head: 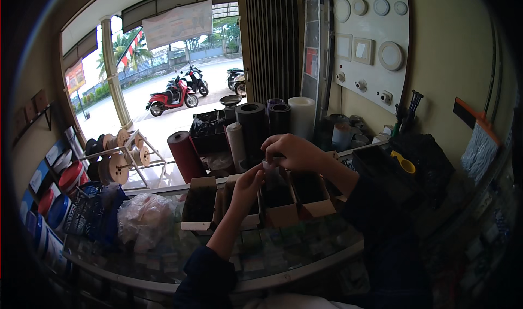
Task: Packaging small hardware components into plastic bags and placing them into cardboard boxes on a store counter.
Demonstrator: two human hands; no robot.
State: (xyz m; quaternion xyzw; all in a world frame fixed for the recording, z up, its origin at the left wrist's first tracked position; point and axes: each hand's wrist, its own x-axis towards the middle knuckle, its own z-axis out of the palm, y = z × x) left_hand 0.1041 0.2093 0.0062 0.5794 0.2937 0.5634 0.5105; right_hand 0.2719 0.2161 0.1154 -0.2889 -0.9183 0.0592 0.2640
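Both hands are raised over a row of open cardboard boxes on a glass display counter (139, 264). Between them hangs a small clear plastic bag (274, 177). My left hand (248, 184) pinches its upper left edge, and my right hand (286, 150) has its fingers at the top of the bag. Just below is an open cardboard box (282, 215) with dark contents that are too dim to make out. Another such box (320, 208) stands to its right, and a further box (198, 226) stands at the left of the row.
A crumpled plastic bag (145, 217) and a dark plastic basket (83, 213) lie at the left of the counter. Behind the boxes stand a red roll (186, 155), dark rolls (250, 125) and a white roll (301, 115). A yellow scoop (403, 163) is at the right.
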